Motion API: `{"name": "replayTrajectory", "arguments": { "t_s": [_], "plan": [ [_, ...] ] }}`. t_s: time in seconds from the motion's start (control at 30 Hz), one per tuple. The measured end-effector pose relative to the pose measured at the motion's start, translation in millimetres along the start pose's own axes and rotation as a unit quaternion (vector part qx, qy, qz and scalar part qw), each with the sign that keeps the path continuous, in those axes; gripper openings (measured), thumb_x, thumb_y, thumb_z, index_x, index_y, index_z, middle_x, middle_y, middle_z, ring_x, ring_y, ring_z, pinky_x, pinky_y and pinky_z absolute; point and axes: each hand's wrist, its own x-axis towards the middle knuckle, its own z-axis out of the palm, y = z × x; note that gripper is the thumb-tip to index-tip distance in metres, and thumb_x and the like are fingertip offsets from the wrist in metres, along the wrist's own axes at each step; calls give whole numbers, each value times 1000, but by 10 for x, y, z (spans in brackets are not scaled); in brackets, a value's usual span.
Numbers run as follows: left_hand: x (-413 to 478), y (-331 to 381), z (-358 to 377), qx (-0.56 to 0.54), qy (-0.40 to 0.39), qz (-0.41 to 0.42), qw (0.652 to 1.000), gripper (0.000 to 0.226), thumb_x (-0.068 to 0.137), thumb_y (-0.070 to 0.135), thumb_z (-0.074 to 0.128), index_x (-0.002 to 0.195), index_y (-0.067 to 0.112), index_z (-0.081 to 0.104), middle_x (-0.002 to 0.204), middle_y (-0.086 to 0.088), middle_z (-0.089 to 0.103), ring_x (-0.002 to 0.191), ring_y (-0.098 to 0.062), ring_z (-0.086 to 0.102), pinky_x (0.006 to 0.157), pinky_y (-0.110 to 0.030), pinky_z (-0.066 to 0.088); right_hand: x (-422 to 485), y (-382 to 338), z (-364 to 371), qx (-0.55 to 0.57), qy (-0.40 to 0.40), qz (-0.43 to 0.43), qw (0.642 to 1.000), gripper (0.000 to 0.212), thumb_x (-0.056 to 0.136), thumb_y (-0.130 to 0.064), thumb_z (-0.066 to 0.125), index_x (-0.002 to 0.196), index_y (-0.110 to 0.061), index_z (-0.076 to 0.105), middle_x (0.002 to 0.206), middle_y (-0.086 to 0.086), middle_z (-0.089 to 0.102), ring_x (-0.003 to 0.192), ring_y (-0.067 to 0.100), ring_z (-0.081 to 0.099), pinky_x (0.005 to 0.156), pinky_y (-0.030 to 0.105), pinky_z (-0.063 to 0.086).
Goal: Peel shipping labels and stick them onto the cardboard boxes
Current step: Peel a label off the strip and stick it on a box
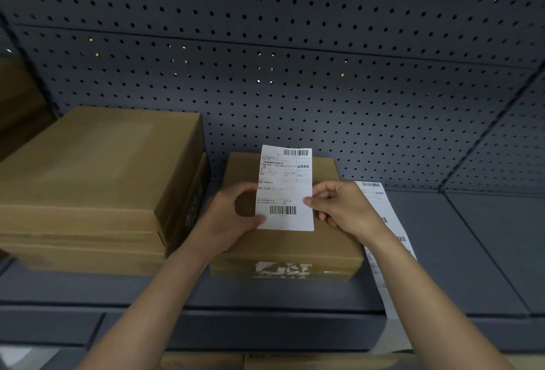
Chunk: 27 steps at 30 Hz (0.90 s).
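Gripping a white rectangular paper shipping label (284, 189) at opposite edges: left hand (227, 219) pinches the lower left corner, right hand (343, 207) pinches the right edge. The label is held over a small brown cardboard box (290, 247) on the grey metal shelf (457, 246). A white label strip (372, 197) lies just right of the box.

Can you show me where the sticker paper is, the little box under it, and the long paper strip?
held label (284, 188): head view, its white middle.
small box (283, 243): head view, bare top below the label.
label strip (376, 197): head view, its upper printed part.
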Motion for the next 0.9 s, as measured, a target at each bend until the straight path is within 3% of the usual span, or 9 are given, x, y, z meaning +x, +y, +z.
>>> {"name": "replayTrajectory", "arguments": {
  "t_s": [0.13,0.2,0.3,0.43,0.53,0.63,0.77,0.9],
  "plan": [
    [3,-25,8,10,-1,-5,1000,53,81,19,79,126,36,56,115,28,52,112,8,43,82,0,28,-3,11,10,-10,3,-13,1000,9,85,-6,75,93,-3,70,75,6,66,47,6,50,41,14,36],
    [1,-35,8,7,-3,-4,1000,54,81,18,79,124,39,55,118,25,52,115,5,42,85,-1,28,-11,6,13,-19,3,-16,1000,9,84,-6,75,92,-4,70,76,8,66,48,7,50,41,13,36],
    [0,-47,10,19,-2,7,1000,55,81,19,79,119,46,51,125,18,52,120,1,41,94,-13,30,-30,0,17,-31,6,-20,999,10,84,-5,76,91,-5,70,76,8,66,48,7,50,42,12,37],
    [7,-53,15,26,-6,19,999,56,82,18,78,126,42,53,129,19,52,121,4,39,92,-4,26,-44,1,20,-44,8,-27,999,9,83,-7,77,89,-10,70,72,5,65,48,6,50,43,13,37],
    [2,-60,20,40,-5,25,999,59,84,19,77,133,38,51,130,19,48,124,3,36,93,-4,23,-65,5,23,-58,10,-41,997,10,83,-9,77,91,-12,72,78,12,68,49,6,51,48,16,41],
    [-8,-65,23,47,0,38,998,60,84,20,76,130,45,47,127,23,46,124,5,34,93,0,21,-93,9,21,-77,14,-59,995,12,83,-12,77,93,-17,72,78,9,68,50,5,52,54,20,45],
    [-13,-67,35,57,7,44,997,61,84,20,75,127,49,43,131,21,46,128,1,34,102,-14,24,-129,1,14,-84,17,-71,994,14,84,-15,77,96,-20,72,82,11,70,52,7,52,58,24,45],
    [-12,-98,53,63,12,38,997,62,85,24,75,134,46,45,138,18,47,134,-4,33,111,-26,27,-139,25,4,-115,22,-88,989,18,84,-21,77,99,-29,72,79,3,71,54,-1,54,65,24,46]
  ]
}}
